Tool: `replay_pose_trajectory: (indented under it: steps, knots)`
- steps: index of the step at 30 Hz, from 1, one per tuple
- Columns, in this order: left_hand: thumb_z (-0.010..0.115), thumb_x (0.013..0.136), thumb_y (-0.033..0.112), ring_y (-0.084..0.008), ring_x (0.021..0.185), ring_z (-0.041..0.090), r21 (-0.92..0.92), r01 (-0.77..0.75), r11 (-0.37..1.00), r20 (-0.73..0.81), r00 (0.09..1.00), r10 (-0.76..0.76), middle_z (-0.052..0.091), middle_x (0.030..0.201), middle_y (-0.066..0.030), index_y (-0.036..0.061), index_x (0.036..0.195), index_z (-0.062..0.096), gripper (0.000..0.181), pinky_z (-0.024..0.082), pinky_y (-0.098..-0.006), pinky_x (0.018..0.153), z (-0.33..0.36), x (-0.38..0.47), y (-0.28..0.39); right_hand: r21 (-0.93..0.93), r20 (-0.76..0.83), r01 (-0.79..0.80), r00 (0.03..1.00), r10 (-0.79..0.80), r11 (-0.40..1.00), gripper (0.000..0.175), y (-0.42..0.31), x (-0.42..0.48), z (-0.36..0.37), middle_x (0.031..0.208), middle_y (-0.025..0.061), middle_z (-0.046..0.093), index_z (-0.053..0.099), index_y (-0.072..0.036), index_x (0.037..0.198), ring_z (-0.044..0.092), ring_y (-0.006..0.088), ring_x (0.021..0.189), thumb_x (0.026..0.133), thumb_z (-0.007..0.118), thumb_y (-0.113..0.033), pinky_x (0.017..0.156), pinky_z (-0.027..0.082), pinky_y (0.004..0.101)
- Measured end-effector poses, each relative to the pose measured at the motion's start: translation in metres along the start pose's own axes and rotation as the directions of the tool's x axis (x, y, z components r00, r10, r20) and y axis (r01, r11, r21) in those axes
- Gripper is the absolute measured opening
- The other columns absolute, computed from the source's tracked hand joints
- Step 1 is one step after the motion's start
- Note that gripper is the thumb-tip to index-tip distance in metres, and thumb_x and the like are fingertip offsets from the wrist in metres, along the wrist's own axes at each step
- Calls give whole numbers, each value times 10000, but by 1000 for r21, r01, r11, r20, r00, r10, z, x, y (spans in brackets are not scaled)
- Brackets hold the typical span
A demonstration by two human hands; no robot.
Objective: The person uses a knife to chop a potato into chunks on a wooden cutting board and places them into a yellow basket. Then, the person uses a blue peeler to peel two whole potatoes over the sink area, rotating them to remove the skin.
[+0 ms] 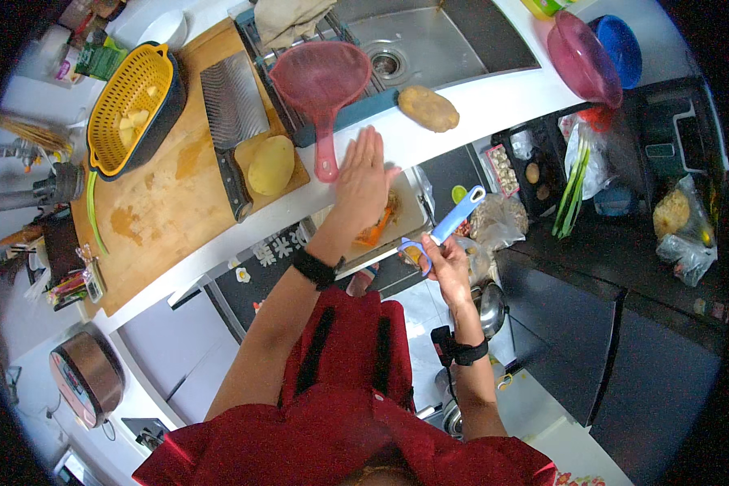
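My right hand (pixel 451 270) holds a blue-handled peeler (pixel 449 222) by its head end, with the handle pointing up and away. My left hand (pixel 364 173) is stretched flat with its fingertips at the white counter edge, holding nothing, just right of the handle of a pink translucent plastic ladle (pixel 322 76). An unpeeled potato (pixel 428 109) lies on the counter rim beside the sink. A peeled potato (pixel 271 165) rests on the wooden board, next to a cleaver (pixel 234 103) with a black handle. Pale potato pieces (pixel 133 123) lie in a yellow colander (pixel 106 103) set in a dark basin.
The steel sink (pixel 443 45) is beyond the counter. An open drawer or bin (pixel 410 200) with scraps is below the counter edge. Pink (pixel 577 58) and blue (pixel 619 51) basins stand far right, above bagged food and green onions (pixel 572 188). A rice cooker (pixel 88 379) stands lower left.
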State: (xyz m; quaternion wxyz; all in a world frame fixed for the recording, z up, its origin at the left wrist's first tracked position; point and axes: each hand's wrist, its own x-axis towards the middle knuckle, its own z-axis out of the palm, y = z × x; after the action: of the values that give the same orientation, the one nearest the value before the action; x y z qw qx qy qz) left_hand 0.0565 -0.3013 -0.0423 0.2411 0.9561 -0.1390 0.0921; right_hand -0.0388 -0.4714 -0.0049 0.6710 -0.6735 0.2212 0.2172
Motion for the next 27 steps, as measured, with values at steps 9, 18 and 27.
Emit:
replay_pose_trajectory:
  steps: [9, 18, 27]
  knots:
    - [474, 828, 169, -294, 1153, 378, -191, -7, 982, 275, 959, 61, 436, 1195, -196, -17, 1175, 419, 397, 317, -371, 957, -13, -85, 21, 40, -24, -14, 1000, 15, 999, 206, 7, -1, -13, 513, -24, 480, 514, -87, 761, 394, 34, 408, 816, 577, -275, 358, 252, 176]
    - [504, 757, 103, -303, 1044, 455, 95, -29, 995, 265, 964, 3, 506, 1062, -164, -1, 1077, 475, 338, 390, -372, 857, 6, -77, 27, 38, -80, 49, 996, -46, 998, 211, -1, 0, -13, 508, -24, 479, 502, -77, 810, 383, 30, 398, 816, 576, -274, 357, 247, 169]
    - [571, 665, 11, -302, 1157, 357, 132, -177, 975, -138, 971, 195, 449, 1183, -121, 61, 1152, 438, 507, 230, -474, 980, -10, 100, 32, 121, -142, 81, 988, -64, 989, 196, 11, -6, -30, 510, -21, 483, 491, -87, 796, 374, 29, 399, 823, 570, -265, 363, 244, 171]
